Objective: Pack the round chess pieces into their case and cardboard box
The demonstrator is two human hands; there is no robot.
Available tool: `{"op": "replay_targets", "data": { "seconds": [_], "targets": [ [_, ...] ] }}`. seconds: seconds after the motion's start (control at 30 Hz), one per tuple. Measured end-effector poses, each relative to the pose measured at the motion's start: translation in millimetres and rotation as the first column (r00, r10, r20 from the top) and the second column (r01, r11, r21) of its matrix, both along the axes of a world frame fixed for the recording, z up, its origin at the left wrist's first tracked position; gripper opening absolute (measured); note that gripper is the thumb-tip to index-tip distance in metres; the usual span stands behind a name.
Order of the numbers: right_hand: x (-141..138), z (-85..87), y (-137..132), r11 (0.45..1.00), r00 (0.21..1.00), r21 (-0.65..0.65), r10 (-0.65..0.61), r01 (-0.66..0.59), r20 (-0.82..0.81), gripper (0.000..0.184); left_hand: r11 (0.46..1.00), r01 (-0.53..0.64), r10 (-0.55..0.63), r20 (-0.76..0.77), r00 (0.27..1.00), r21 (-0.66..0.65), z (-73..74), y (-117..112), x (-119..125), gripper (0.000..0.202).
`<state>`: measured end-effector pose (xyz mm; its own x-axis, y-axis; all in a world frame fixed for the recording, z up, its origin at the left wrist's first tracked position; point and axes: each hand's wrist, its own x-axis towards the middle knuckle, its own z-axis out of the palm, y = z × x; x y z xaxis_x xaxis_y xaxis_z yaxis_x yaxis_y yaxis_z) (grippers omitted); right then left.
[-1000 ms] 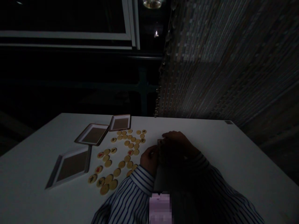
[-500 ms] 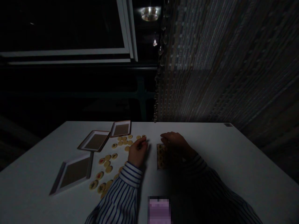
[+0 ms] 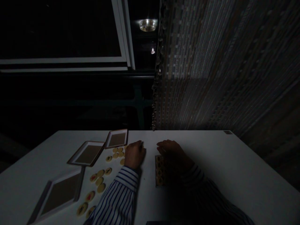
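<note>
My left hand (image 3: 135,154), in a blue-striped sleeve, is palm down with its fingers curled in beside the loose chess pieces. Whatever is in its fingers is too dark to make out. Round, yellowish Chinese chess pieces (image 3: 99,181) lie scattered to its left, some with red or black characters and some plain. My right hand (image 3: 173,153) hovers at the far end of a small box (image 3: 156,175), with fingers stretched leftward and nothing visible in them. Rows of chess pieces (image 3: 160,172) sit inside this box; the hand and its shadow hide its right side.
Three shallow trays or lids stand on the white table (image 3: 234,175) at the left: a near one (image 3: 62,191), a middle one (image 3: 87,153) and a far one (image 3: 117,138). Behind the table hang a string curtain (image 3: 199,78) and a dark window with a white frame (image 3: 93,60).
The view has tilted up, so the table sits lower. My left hand has turned palm down and covers some far pieces. My right hand stays by the box's far end.
</note>
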<state>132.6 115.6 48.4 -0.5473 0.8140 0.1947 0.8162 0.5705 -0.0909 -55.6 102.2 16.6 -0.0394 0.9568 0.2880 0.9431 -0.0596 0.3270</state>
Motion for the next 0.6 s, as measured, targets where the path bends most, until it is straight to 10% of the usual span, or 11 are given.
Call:
{"op": "replay_targets", "data": {
  "seconds": [0.6],
  "targets": [
    [4.3, -13.7, -1.6, 0.993, 0.984, 0.116, 0.033, -0.012, -0.175, 0.024, 0.998, -0.052, 0.046, -0.163, 0.986, -0.033, -7.4, 6.2, 0.6, 0.029]
  ]
}}
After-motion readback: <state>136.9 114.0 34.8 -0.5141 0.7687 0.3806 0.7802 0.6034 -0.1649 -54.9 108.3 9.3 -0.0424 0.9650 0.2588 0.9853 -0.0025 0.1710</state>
